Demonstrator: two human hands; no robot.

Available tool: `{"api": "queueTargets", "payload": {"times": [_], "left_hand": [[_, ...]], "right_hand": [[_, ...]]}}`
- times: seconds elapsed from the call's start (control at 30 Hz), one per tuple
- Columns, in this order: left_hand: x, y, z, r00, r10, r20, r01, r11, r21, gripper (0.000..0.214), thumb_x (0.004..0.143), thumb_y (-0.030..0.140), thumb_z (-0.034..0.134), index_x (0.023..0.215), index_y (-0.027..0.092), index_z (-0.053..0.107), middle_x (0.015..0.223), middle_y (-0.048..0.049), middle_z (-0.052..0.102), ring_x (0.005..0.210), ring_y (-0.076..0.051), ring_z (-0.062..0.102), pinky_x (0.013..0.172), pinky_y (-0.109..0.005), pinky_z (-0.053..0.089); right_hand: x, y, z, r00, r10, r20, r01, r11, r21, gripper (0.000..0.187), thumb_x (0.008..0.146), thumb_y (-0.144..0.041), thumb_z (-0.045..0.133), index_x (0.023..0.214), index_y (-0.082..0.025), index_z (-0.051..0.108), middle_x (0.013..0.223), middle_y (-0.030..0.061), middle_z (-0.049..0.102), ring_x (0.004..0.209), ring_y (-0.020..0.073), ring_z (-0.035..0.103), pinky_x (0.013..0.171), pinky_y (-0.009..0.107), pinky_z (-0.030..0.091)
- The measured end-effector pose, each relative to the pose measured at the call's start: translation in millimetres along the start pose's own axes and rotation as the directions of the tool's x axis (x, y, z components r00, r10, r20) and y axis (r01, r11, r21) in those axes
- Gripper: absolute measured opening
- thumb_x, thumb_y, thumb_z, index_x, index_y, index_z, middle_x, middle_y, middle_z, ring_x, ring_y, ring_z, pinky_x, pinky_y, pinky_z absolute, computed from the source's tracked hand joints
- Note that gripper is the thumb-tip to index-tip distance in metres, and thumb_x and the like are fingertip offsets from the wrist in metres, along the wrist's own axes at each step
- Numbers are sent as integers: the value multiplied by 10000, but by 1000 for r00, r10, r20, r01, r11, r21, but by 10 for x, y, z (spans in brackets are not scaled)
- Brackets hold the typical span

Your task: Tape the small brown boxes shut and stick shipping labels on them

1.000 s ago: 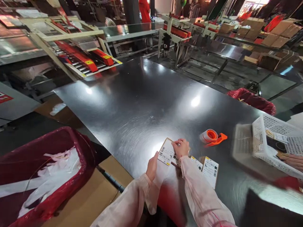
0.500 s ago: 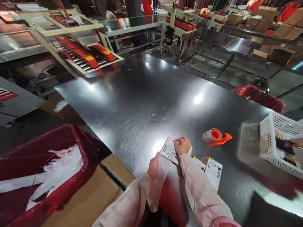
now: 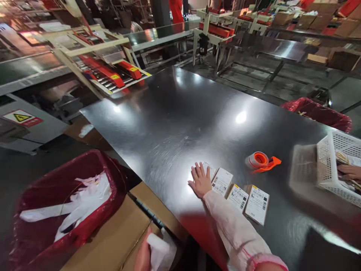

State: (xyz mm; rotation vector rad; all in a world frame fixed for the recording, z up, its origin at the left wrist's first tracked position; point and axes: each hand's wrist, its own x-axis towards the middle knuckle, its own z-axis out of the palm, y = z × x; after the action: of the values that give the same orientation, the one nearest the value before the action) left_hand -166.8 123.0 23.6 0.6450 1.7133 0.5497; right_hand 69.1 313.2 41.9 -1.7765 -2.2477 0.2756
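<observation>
Four labelled boxes (image 3: 239,196) lie in a row on the worktop (image 3: 180,124); the right hand (image 3: 200,180) rests flat, fingers spread, on the leftmost box (image 3: 209,170), grip released; the left hand (image 3: 144,256), at 7 o'clock below the worktop edge, clasps white paper (image 3: 160,253); a tape roll (image 3: 261,161) sits at 2 o'clock; a white basket (image 3: 337,165) lies farther right with another person's hand (image 3: 349,171) inside; a red bin (image 3: 62,210) stands at 8 o'clock.
</observation>
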Motion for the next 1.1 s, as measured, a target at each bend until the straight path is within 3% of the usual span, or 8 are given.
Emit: {"api": "queueTargets", "payload": {"times": [0.1,0.23,0.33,0.4,0.6,0.7,0.77,1.1], "left_hand": [[-46,651,43,990,122,76,-79,905,-418,716,598,922,222,299,276,302,358,-26,370,411,-170,422,481,-384,408],[-24,1556,-45,915,237,328,-33,851,-524,713,424,962,-101,255,285,41,242,-6,68,279,-105,179,334,-333,235],[-105,1999,-259,886,372,276,-147,791,-593,724,488,943,-102,290,256,14,271,23,4,293,-80,105,334,-297,190],[-201,2160,-380,833,486,265,-228,737,-636,748,575,930,-24,290,241,35,294,31,4,303,-74,97,342,-282,164],[-388,2244,-341,655,644,396,-439,750,-494,699,639,821,445,277,228,363,353,-19,373,413,-121,412,481,-305,383],[-505,2189,-239,506,630,590,-586,752,-301,308,530,467,779,661,192,727,871,-86,718,861,-251,620,806,-361,457],[-617,2123,-119,446,536,716,-697,711,-98,490,514,301,799,992,217,728,1113,-68,693,1039,-273,588,915,-350,413],[-1494,1645,1410,374,524,765,-883,454,120,272,726,324,568,490,192,599,483,14,534,514,-139,429,526,-245,289]], "right_hand": [[10,-379,6,982,-57,181,-10,937,349,520,889,-494,455,1253,-139,565,1413,180,452,1385,331,251,1113,576,91],[-97,-900,-295,844,-297,445,-203,591,780,672,872,-683,283,924,-164,706,936,102,706,960,221,632,865,382,480],[-315,-1053,-635,673,-488,556,-421,365,830,671,637,-782,554,793,-144,697,731,56,685,712,188,636,666,322,511],[-460,-1004,-834,669,-461,583,-473,341,812,585,527,-677,720,781,-151,688,697,21,679,641,154,617,616,276,495],[-766,-640,-1276,828,-193,526,-357,543,760,341,647,-500,686,712,-165,699,603,-15,646,531,114,534,491,214,380],[-949,-528,-1555,897,-150,415,-165,758,631,194,656,-377,676,628,-187,706,518,-35,590,506,103,477,487,214,322],[-1108,-453,-1762,923,-135,359,-72,860,506,130,649,-315,673,598,-200,710,489,-34,574,495,105,457,490,224,297],[-2395,335,-2493,962,93,256,-197,887,419,172,683,-345,650,609,-213,732,505,-27,603,527,122,479,526,239,303]]}}
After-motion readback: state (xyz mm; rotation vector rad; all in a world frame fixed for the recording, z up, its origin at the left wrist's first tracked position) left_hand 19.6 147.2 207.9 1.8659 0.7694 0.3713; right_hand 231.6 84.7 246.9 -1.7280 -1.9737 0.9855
